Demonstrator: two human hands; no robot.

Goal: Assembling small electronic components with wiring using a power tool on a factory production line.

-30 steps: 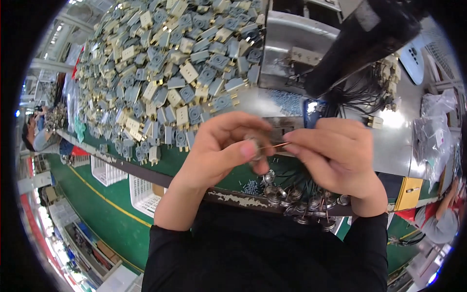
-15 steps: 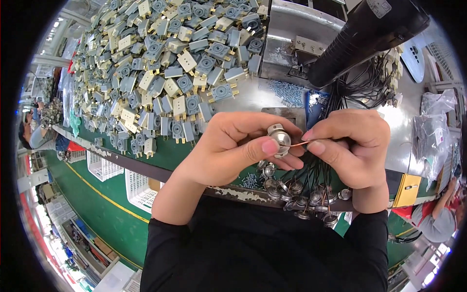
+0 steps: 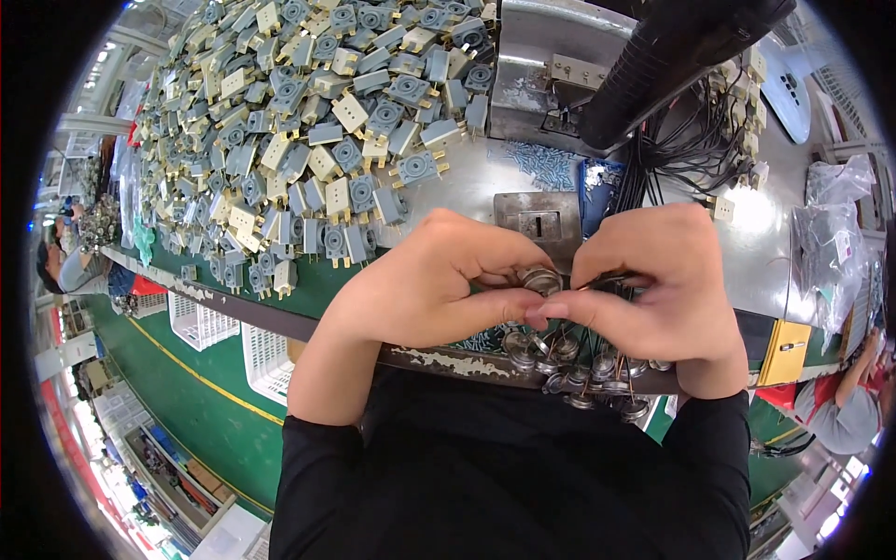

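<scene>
My left hand (image 3: 425,280) is closed around a round silver metal part (image 3: 541,279), its rim showing between thumb and fingers. My right hand (image 3: 658,285) pinches a thin wire (image 3: 607,278) close to that part, and its thumb tip meets my left thumb. The fingers hide most of the wire and where it joins the metal. Below both hands hangs a cluster of similar round metal parts (image 3: 609,385) on thin wires at the bench edge. Just beyond my hands lies a metal block with a slot (image 3: 539,224).
A big heap of grey and cream plug-like blocks (image 3: 308,140) fills the far left. Small screws (image 3: 541,166) lie beside a blue tray (image 3: 599,187). A black cylindrical tool (image 3: 667,70) leans over black cables (image 3: 677,154). Plastic bags (image 3: 831,261) and a yellow pad (image 3: 784,353) lie right.
My hands have drawn together, thumbs now touching. The silver part has turned and sits deeper between the fingers, and the copper-coloured wire stretch seen before is now mostly covered.
</scene>
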